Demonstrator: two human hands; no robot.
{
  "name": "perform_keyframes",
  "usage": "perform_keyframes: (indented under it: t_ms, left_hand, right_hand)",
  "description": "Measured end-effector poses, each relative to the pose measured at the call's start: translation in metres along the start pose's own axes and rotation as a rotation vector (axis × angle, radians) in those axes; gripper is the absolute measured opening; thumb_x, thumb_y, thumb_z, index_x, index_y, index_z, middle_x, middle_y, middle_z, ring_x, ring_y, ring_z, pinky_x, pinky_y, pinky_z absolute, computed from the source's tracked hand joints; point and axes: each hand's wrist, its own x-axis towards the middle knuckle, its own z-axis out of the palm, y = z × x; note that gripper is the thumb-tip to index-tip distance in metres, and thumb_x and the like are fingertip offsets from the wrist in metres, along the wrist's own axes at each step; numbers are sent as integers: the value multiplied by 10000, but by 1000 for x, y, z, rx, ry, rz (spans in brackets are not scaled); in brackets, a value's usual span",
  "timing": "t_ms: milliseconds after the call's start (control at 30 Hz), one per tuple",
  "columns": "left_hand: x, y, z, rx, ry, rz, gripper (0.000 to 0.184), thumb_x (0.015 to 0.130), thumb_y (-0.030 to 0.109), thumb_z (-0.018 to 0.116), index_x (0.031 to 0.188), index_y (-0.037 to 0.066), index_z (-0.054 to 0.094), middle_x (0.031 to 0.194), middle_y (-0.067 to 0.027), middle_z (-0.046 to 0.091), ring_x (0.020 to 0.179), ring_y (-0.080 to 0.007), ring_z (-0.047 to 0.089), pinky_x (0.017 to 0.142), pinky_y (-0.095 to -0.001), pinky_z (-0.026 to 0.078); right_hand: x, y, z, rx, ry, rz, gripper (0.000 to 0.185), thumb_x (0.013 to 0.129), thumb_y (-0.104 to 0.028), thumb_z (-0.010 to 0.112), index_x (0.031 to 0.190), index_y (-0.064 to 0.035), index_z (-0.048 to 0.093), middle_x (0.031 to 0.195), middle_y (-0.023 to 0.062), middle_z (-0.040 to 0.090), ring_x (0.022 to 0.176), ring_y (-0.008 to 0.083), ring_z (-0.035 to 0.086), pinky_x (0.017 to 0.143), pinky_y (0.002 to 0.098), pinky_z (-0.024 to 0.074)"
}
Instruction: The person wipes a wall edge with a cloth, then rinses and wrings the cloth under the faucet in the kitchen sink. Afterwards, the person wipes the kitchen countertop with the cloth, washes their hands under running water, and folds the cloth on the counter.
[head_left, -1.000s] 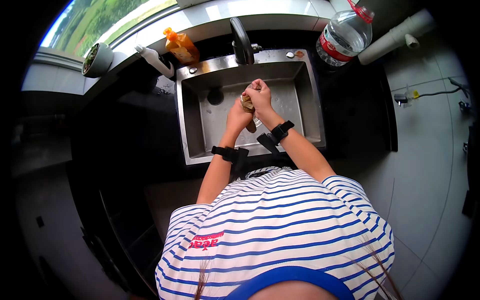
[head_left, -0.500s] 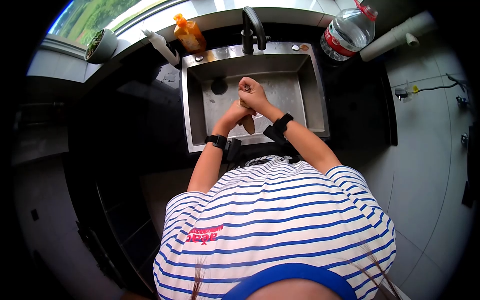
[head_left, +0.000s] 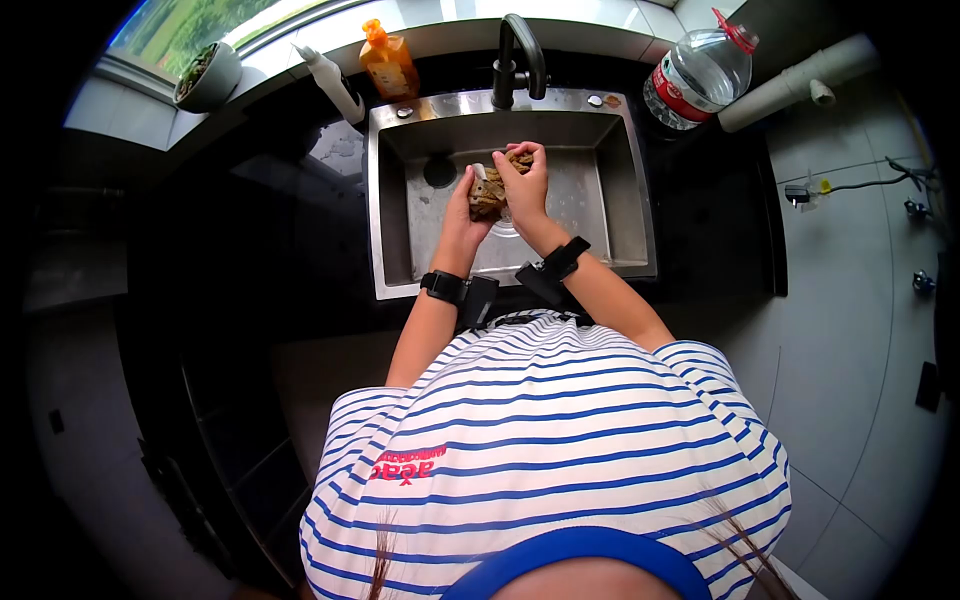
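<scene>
A crumpled brown and tan cloth [head_left: 486,197], with a pale patch on it, is bunched between my two hands above the sink basin. My left hand [head_left: 461,222] has its fingers curled round the near left part of the cloth. Gripping its upper right part, my right hand [head_left: 528,195] keeps its thumb on top; more of the cloth shows between its fingers. Below both hands lies the wet floor of the steel sink [head_left: 384,215], whose round drain hole [head_left: 439,172] is left of the cloth.
A black faucet [head_left: 520,60] rises behind the basin. Left of it stand an orange bottle [head_left: 389,65], a white bottle [head_left: 329,82] and a potted plant [head_left: 208,78]. A large clear jug [head_left: 700,75] and a white pipe [head_left: 795,85] are at the right.
The cloth was twisted tight between stacked fists with one end hanging down. Now my hands sit side by side and the cloth is loosened into a bunch.
</scene>
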Motion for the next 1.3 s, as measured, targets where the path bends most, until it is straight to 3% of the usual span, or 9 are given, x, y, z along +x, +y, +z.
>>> perform_keyframes:
  t_ms: [167,200,233,300,333,433,633,967,1300]
  left_hand:
    - [-10,12,9,-93,145,-211,285,925,371,531,1021,111,600,1010,-64,650,909,-237,653,785,-418,542]
    - [-15,10,17,-98,175,-222,294,902,432,557,916,145,615,860,-23,664,760,-191,665,644,-344,559]
    - [-13,8,7,-95,176,-225,294,902,432,557,916,145,615,860,-23,664,760,-191,665,644,-344,559]
    - [-10,9,-8,-18,192,-357,336,864,507,593,755,189,581,658,26,614,561,-138,613,464,-259,490]
    - [-17,7,3,19,299,-359,385,835,530,620,638,225,491,502,55,494,408,-108,495,357,-224,368]
    - [-7,7,-25,75,138,-456,436,842,512,604,576,228,406,449,58,386,357,-102,396,328,-233,289]
    - [-3,0,-48,227,124,-529,503,854,542,545,527,248,301,418,57,261,334,-96,284,315,-240,175]
    - [-14,-10,-61,410,101,-464,461,870,513,527,566,226,334,462,57,293,346,-92,259,329,-242,155]
    - [-21,-4,-57,814,-188,-268,319,891,442,483,725,173,443,536,28,360,389,-91,292,356,-240,197]
  right_hand:
    - [-10,-16,7,-384,-273,-371,170,779,-88,700,821,-53,539,803,78,566,720,238,585,659,334,482]
    - [-11,-20,9,-418,-379,-526,145,780,-96,692,807,-54,556,791,86,565,698,264,587,628,346,486]
    - [-10,-23,10,-417,-375,-525,145,780,-96,692,807,-54,556,791,86,565,698,264,587,628,346,486]
    - [-5,-26,12,-527,-635,-563,114,796,-126,674,802,-66,576,755,76,562,683,281,589,597,364,483]
    - [-5,-25,13,-539,-696,-575,110,792,-137,666,789,-77,573,731,63,559,680,273,589,595,365,482]
    - [-2,-21,12,-566,-864,-644,112,758,-115,670,769,-82,564,733,67,558,663,277,586,581,365,480]
    - [-1,-6,13,-636,-952,-668,118,723,-163,656,730,-107,552,669,63,572,629,291,602,544,379,482]
    - [-5,-3,7,-723,-1161,-768,99,714,-191,630,710,-128,555,667,62,606,634,293,617,542,400,485]
    - [1,-13,-4,-774,-1283,-797,87,711,-161,611,748,-103,558,691,86,611,640,316,617,545,417,484]
